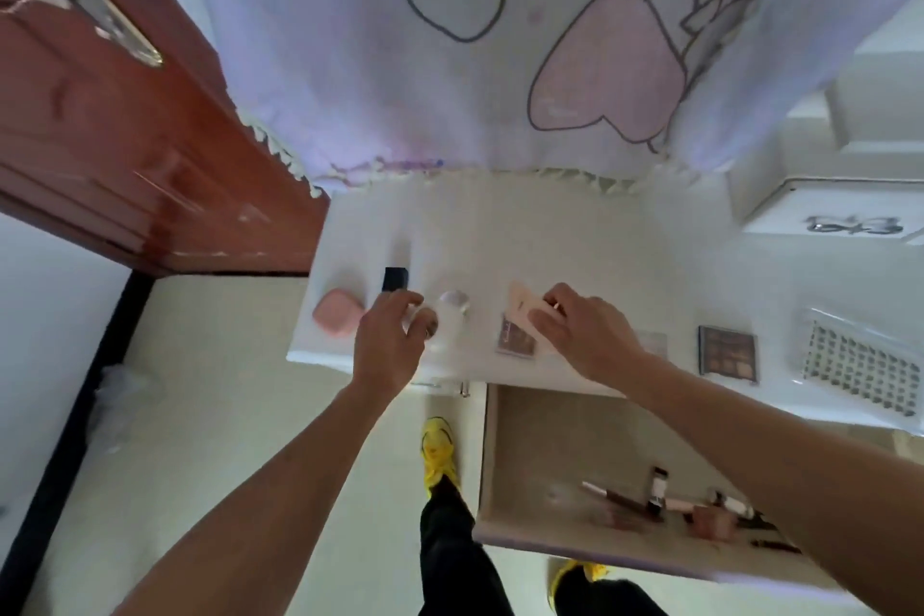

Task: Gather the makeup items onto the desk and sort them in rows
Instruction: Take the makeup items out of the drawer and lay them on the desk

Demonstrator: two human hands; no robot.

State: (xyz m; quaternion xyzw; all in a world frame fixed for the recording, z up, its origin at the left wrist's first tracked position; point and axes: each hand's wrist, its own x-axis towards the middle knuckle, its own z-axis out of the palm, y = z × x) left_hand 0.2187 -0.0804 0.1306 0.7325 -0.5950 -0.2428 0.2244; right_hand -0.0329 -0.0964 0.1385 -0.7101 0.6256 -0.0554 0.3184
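Your left hand [392, 340] curls around a clear jar [452, 310] and your right hand [575, 325] pinches a pale card [525, 310] over a small palette [515, 340], extending a row begun on the desk [575, 235], while several items [700, 505] remain in the open drawer [525, 440].

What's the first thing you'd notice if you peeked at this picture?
Two bare arms reach over a white desk: the left hand at a clear jar, the right hand holding a pale pink card. A curtain with a big pink heart hangs behind, and bright yellow shoes show below.
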